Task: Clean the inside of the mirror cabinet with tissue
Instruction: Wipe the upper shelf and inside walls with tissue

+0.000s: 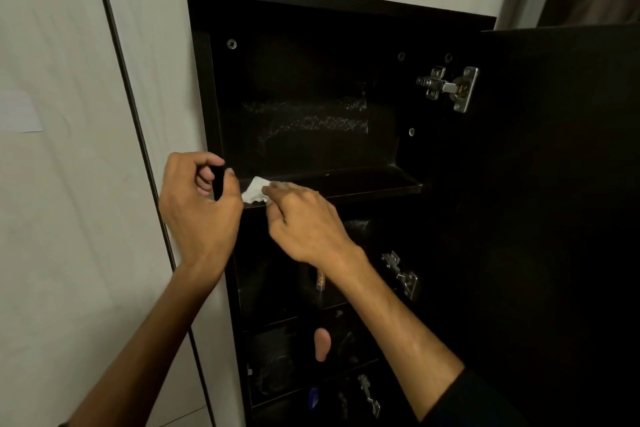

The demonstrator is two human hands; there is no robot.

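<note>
The dark mirror cabinet [311, 7] hangs open on a pale wall, its door [554, 184] swung out to the right. My right hand [304, 222] presses a crumpled white tissue [254, 191] onto the left end of the top shelf [363, 184]. My left hand [197, 204] curls around the cabinet's left side panel at shelf height, fingers wrapped over its front edge. Dusty smears show on the back panel [311, 121] above the shelf.
Metal hinges sit at the upper right [450, 87], the middle right [401, 274] and lower down [369, 395]. Lower shelves hold a small tube [321, 279], a pinkish object [322, 345] and dark items. A dark vertical strip [138, 135] runs down the wall to the left.
</note>
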